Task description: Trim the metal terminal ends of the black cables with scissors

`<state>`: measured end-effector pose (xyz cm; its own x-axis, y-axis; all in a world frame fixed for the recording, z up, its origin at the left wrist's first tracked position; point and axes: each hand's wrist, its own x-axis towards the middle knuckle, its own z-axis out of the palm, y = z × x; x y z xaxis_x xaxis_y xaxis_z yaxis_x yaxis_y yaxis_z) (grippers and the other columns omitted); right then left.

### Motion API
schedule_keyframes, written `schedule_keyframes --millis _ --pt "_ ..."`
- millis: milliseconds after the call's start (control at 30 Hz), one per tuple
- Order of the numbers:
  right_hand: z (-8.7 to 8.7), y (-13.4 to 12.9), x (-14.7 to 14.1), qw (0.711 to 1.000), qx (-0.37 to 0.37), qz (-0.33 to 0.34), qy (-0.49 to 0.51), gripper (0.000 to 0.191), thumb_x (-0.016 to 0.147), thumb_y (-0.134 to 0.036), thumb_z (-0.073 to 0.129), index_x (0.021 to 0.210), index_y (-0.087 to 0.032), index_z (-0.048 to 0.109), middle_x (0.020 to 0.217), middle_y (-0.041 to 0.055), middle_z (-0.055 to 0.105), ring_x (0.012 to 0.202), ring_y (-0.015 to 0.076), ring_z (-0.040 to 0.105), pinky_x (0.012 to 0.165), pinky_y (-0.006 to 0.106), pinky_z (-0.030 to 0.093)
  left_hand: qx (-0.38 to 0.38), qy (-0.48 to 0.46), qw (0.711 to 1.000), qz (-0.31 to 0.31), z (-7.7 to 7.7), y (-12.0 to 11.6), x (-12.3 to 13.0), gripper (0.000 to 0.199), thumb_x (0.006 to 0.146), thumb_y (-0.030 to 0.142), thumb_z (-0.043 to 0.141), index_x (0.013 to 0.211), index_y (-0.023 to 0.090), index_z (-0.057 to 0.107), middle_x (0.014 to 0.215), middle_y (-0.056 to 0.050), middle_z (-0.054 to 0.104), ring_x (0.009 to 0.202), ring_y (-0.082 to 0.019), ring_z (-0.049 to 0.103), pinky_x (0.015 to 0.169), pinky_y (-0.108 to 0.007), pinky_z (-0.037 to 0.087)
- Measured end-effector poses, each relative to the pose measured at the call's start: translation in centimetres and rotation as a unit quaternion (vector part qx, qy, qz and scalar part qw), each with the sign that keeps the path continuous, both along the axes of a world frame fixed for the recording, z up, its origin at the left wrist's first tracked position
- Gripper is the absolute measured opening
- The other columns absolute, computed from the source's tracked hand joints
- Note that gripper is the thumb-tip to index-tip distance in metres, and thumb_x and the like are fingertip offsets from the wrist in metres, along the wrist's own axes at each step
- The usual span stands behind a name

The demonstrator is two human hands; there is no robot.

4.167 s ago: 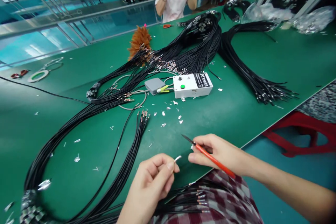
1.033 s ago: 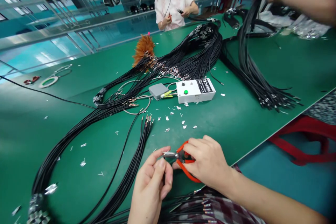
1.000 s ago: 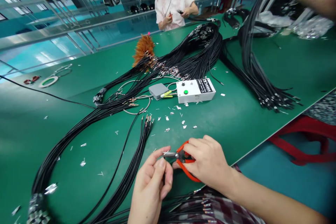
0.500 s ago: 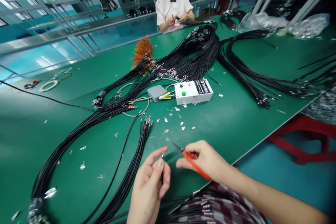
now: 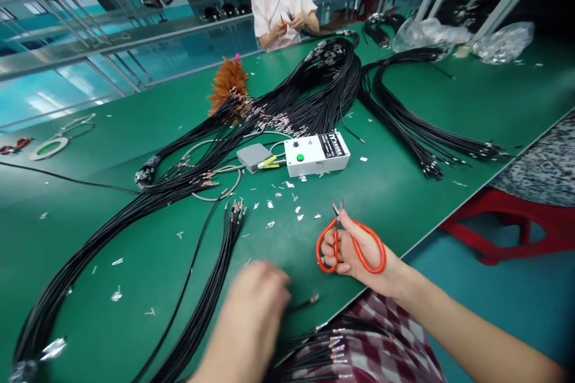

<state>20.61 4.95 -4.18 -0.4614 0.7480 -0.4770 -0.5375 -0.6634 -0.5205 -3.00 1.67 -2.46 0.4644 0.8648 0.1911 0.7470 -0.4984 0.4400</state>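
My right hand is wrapped round a pair of scissors with large red-orange loop handles. The blades point up and away, spread a little apart. My left hand is smeared by motion over the front of the table, so its fingers do not show clearly. Just right of it, a black cable end with a bare tip sticks out; whether the hand grips it is hidden. Several black cables with stripped ends lie over the checkered cloth on my lap.
A white box with a green button stands mid-table, beside a grey block. Bundles of black cables and foil scraps lie about. Across the table a person handles cables. A red stool stands at the right.
My left hand has gone from holding a cable end upright to a blurred move lower down. The scissors have turned upward in my right hand, blades now apart. The view has shifted slightly.
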Motion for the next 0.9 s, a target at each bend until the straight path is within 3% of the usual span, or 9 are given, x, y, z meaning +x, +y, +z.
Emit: schedule_keyframes --millis 67,167,300,400,467,567,633,767,900 --pt "0.0 -0.1 -0.2 1.000 0.011 -0.005 -0.009 0.053 0.084 -0.065 0.048 0.070 -0.015 0.054 0.067 0.0025 0.053 0.058 0.0108 0.049 0.045 0.018 0.025 -0.110 0.069 0.988 -0.089 -1.3 -2.8 1.9 0.017 0.076 0.007 0.056 0.082 0.022 0.059 0.083 -0.003 0.061 0.076 -0.022 0.057 0.068 -0.032 0.048" --pt "0.0 -0.1 -0.6 0.999 0.034 -0.001 -0.033 0.050 0.086 -0.062 0.048 0.071 -0.015 0.055 0.068 0.0023 0.054 0.059 0.0111 0.050 0.047 0.019 0.026 -0.158 0.101 0.979 -0.082 -2.7 -4.6 2.9 0.019 0.074 0.004 0.052 0.080 0.021 0.057 0.085 -0.005 0.062 0.074 -0.022 0.056 0.065 -0.033 0.046" --pt "-0.2 -0.4 -0.9 0.994 0.068 0.008 -0.080 0.048 0.087 -0.060 0.047 0.073 -0.016 0.056 0.068 0.0018 0.055 0.060 0.0116 0.051 0.050 0.021 0.030 -0.137 0.001 0.989 -0.051 -2.6 -3.8 2.3 0.017 0.083 0.012 0.041 0.074 0.022 0.052 0.074 -0.003 0.059 0.070 -0.019 0.056 0.063 -0.030 0.048" --pt "-0.4 -0.6 -0.8 0.992 0.079 0.017 -0.100 0.047 0.088 -0.060 0.046 0.073 -0.016 0.055 0.068 0.0015 0.056 0.061 0.0123 0.051 0.053 0.023 0.031 -0.020 -0.054 0.996 0.068 -1.0 -1.9 0.8 0.029 0.091 0.027 0.031 0.073 0.023 0.053 0.073 -0.003 0.059 0.068 -0.017 0.058 0.062 -0.026 0.050" --pt "-0.4 -0.7 -0.7 0.992 0.078 0.019 -0.103 0.047 0.087 -0.060 0.046 0.072 -0.017 0.054 0.069 0.0014 0.055 0.061 0.0127 0.051 0.054 0.024 0.031 0.039 -0.038 0.987 0.151 0.4 0.1 -0.9 0.022 0.091 0.035 0.041 0.080 0.022 0.056 0.078 -0.004 0.060 0.073 -0.018 0.059 0.068 -0.027 0.050" --pt "-0.3 -0.6 -0.7 0.992 0.073 0.015 -0.102 0.046 0.087 -0.059 0.047 0.071 -0.016 0.054 0.069 0.0012 0.055 0.061 0.0125 0.051 0.054 0.023 0.031 0.143 0.001 0.925 0.352 1.6 3.7 -4.2 0.026 0.093 0.035 0.040 0.101 0.014 0.053 0.081 -0.008 0.056 0.068 -0.022 0.055 0.065 -0.034 0.045" --pt "-0.3 -0.6 -0.7 0.992 0.069 0.011 -0.103 0.045 0.087 -0.059 0.049 0.071 -0.016 0.054 0.069 0.0012 0.055 0.061 0.0122 0.052 0.053 0.023 0.030 0.152 0.043 0.900 0.406 1.3 5.8 -5.8 0.032 0.094 0.035 0.036 0.108 0.011 0.052 0.080 -0.009 0.058 0.068 -0.025 0.057 0.062 -0.035 0.043" --pt "-0.4 -0.4 -0.7 0.994 0.066 -0.004 -0.088 0.044 0.085 -0.058 0.052 0.072 -0.016 0.055 0.069 0.0009 0.055 0.061 0.0115 0.051 0.051 0.022 0.030 0.098 0.121 0.912 0.379 -0.9 8.0 -6.6 0.026 0.087 0.029 0.042 0.100 0.012 0.057 0.061 -0.006 0.057 0.048 -0.025 0.052 0.045 -0.032 0.032" --pt "-0.6 -0.2 -0.7 0.996 0.045 -0.014 -0.078 0.045 0.080 -0.060 0.057 0.071 -0.016 0.054 0.066 0.0004 0.055 0.059 0.0114 0.051 0.050 0.021 0.029 0.109 0.121 0.935 0.314 -2.0 5.4 -4.7 0.030 0.088 0.032 0.038 0.105 0.012 0.054 0.081 -0.012 0.062 0.061 -0.026 0.057 0.054 -0.036 0.042"
